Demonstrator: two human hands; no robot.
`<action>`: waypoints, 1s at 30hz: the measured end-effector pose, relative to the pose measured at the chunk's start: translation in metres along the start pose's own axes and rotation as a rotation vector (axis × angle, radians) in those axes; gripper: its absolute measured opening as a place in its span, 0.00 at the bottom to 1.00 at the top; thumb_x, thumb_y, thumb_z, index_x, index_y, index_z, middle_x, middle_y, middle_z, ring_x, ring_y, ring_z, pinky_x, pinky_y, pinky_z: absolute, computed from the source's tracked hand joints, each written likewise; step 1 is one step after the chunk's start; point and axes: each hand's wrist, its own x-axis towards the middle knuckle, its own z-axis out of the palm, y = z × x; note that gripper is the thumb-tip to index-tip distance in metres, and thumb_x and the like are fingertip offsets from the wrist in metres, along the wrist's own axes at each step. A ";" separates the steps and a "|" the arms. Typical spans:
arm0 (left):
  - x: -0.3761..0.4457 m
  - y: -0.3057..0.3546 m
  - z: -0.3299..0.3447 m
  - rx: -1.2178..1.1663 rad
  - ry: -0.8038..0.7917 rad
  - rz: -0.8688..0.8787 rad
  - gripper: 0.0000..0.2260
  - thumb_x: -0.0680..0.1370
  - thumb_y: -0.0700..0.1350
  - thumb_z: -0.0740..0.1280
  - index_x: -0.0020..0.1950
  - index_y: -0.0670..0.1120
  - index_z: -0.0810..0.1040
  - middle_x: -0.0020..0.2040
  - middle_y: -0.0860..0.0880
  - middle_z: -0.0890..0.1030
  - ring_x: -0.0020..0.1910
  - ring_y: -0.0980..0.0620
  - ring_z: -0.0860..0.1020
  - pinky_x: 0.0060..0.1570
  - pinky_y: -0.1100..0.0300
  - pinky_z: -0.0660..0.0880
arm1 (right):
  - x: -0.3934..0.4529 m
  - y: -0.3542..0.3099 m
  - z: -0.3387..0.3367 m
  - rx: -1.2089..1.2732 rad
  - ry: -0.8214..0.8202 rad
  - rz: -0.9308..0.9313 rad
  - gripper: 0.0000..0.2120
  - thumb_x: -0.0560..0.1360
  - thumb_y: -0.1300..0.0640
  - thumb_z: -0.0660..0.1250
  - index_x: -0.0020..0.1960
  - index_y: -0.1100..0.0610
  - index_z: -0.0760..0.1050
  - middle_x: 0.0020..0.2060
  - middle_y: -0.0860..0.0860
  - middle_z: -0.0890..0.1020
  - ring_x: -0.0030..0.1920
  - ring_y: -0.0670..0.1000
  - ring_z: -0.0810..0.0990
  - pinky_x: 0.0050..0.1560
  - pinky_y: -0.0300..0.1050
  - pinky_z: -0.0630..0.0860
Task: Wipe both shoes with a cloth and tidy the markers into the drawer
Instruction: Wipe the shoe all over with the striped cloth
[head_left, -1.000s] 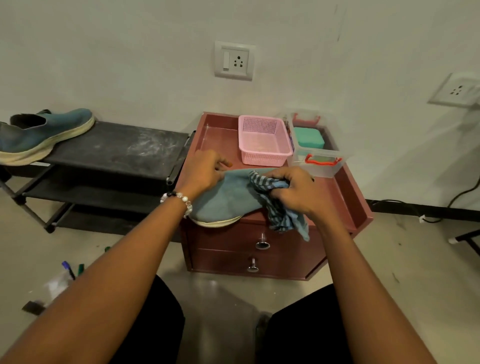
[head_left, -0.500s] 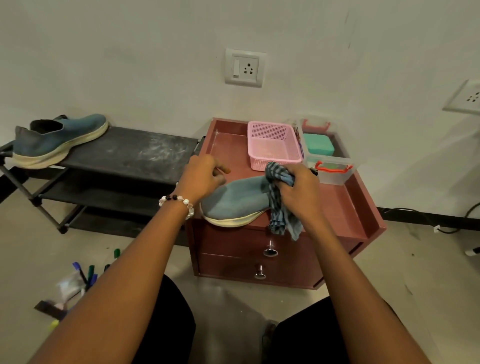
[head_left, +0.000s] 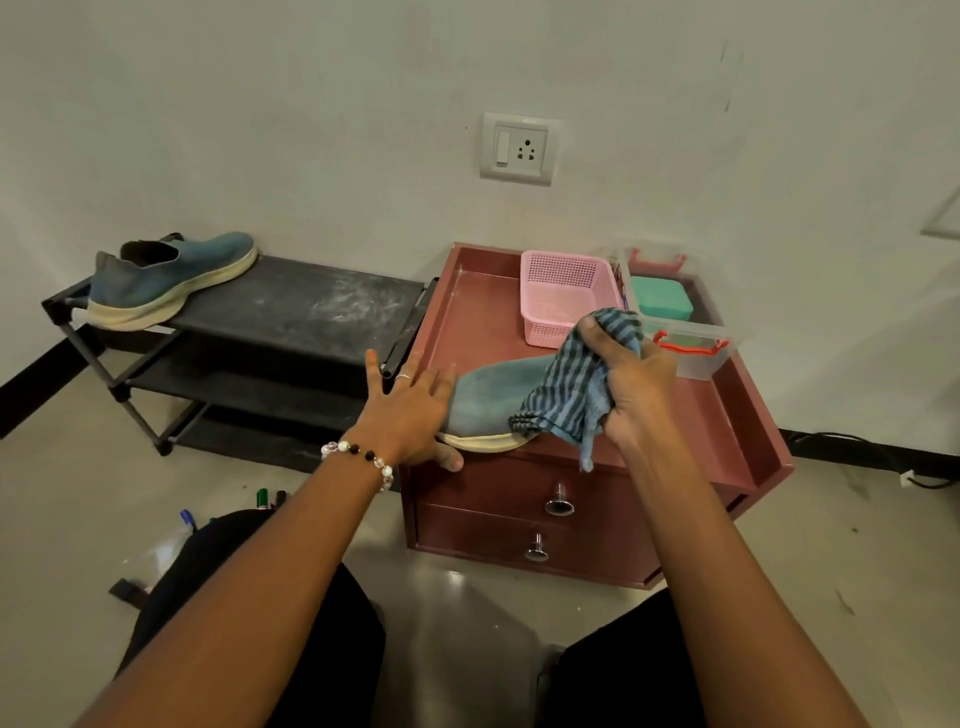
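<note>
A blue-grey shoe with a cream sole lies on top of the red-brown drawer cabinet, at its front left. My left hand rests on the shoe's heel end with fingers straight and spread, thumb at the sole's edge. My right hand grips a bunched blue striped cloth against the shoe's toe end. The second shoe stands on the black rack at the left. Several markers lie on the floor behind my left forearm. Both drawers are shut.
A pink basket and a clear box with a teal case stand at the back of the cabinet top. A clear plastic bag lies on the floor at the left. A cable runs along the wall at the right.
My left hand has loosened from a grip on the shoe's heel to spread, straight fingers. My right hand has lifted the cloth up over the toe end.
</note>
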 end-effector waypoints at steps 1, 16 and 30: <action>0.001 0.001 0.003 0.032 0.014 -0.014 0.52 0.68 0.68 0.66 0.78 0.47 0.39 0.78 0.47 0.49 0.77 0.44 0.39 0.60 0.29 0.29 | 0.001 -0.002 -0.001 -0.009 0.009 -0.038 0.11 0.66 0.63 0.77 0.46 0.64 0.79 0.42 0.59 0.84 0.44 0.58 0.84 0.47 0.57 0.81; 0.028 -0.011 0.014 0.245 0.133 0.091 0.45 0.71 0.75 0.49 0.77 0.51 0.35 0.79 0.54 0.48 0.76 0.46 0.35 0.53 0.24 0.27 | 0.014 0.091 0.016 -1.749 -0.390 -1.000 0.14 0.68 0.64 0.68 0.54 0.62 0.77 0.48 0.59 0.81 0.48 0.62 0.79 0.46 0.52 0.74; 0.038 -0.013 0.018 0.289 0.215 0.140 0.48 0.66 0.78 0.46 0.78 0.52 0.43 0.77 0.53 0.58 0.78 0.50 0.46 0.52 0.23 0.26 | -0.002 0.093 0.033 -2.004 -0.317 -0.727 0.14 0.75 0.57 0.63 0.59 0.61 0.74 0.55 0.58 0.77 0.59 0.59 0.70 0.54 0.51 0.69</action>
